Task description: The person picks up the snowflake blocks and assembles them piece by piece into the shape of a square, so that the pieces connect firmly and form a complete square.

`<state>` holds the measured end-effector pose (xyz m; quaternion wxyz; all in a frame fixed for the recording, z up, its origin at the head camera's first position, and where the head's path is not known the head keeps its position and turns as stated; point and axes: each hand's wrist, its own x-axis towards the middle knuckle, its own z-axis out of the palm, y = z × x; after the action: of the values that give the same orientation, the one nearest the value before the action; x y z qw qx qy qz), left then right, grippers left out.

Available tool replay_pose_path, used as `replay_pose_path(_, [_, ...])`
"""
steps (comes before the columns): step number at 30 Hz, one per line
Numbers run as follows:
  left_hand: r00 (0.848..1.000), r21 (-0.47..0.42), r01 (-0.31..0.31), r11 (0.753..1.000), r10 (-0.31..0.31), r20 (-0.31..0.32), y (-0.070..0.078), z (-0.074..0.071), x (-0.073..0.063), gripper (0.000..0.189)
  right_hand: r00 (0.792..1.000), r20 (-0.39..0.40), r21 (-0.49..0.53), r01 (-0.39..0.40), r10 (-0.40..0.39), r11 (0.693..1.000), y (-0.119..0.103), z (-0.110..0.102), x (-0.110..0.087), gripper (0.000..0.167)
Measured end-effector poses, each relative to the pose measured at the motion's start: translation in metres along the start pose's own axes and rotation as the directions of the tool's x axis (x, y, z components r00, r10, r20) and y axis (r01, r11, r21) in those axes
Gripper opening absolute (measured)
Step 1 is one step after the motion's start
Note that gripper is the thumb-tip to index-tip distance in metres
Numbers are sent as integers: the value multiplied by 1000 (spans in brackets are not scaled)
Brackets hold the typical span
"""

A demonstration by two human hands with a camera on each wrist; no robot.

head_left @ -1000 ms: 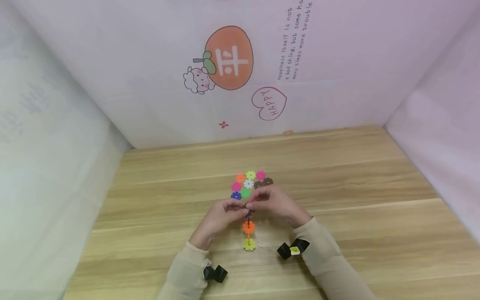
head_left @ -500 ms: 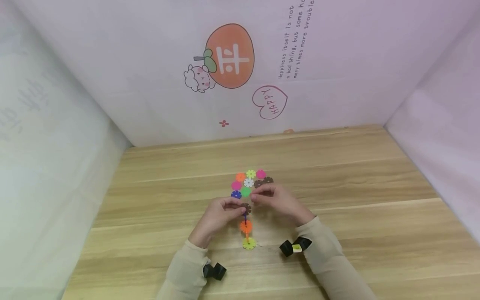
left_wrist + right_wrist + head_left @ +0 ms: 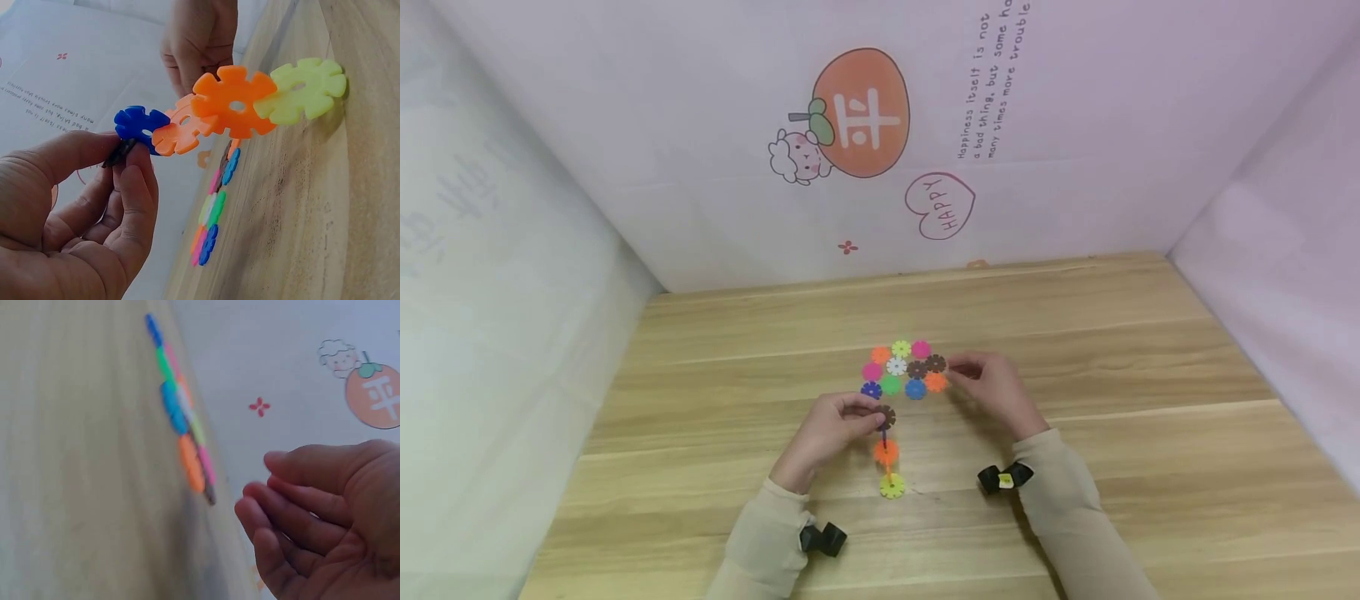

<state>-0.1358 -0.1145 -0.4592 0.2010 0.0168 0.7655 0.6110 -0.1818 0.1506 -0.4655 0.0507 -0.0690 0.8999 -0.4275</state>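
My left hand [image 3: 829, 432] pinches a dark brown notched plastic disc [image 3: 887, 417] between thumb and fingertips. From that disc runs a chain of interlocked snowflake discs: a dark blue disc [image 3: 132, 119], an orange disc [image 3: 178, 134], a second orange disc [image 3: 219, 94] and a yellow disc [image 3: 312, 94]. My right hand [image 3: 996, 390] holds nothing, its fingers loosely bent; in the head view its fingertips come up to the right side of the loose discs. Nearest to them are an orange disc [image 3: 936, 382] and a brown disc [image 3: 936, 363].
More loose discs lie flat in close rows on the wooden table [image 3: 1075, 333], among them a light blue disc [image 3: 915, 389], a green disc [image 3: 891, 384] and a white disc [image 3: 897, 366]. A printed cloth wall [image 3: 737, 217] stands behind the table, with further cloth at both sides.
My right hand has left the chain and moved right and away from me, uncovering the light blue and orange loose discs. My left hand has shifted slightly left with the chain.
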Motion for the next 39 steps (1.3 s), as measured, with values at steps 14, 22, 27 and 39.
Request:
replay_pose_path(14, [1000, -11, 5, 1000, -5, 6, -1, -2, 0, 21, 999, 37, -121, 31, -27, 992, 3, 13, 9, 35])
replay_pose_path(22, [1000, -6, 4, 1000, -4, 0, 0, -3, 0, 20, 1000, 17, -176, 28, -26, 984, -2, 22, 12, 33])
replay_pose_path(27, [1000, -16, 8, 1000, -8, 3, -1, -3, 1, 19, 1000, 20, -182, 0, 3, 983, -4, 24, 12, 31])
replay_pose_path(39, [1000, -16, 12, 1000, -12, -6, 0, -1, 0, 20, 999, 43, -120, 10, -5, 993, 3, 17, 9, 26])
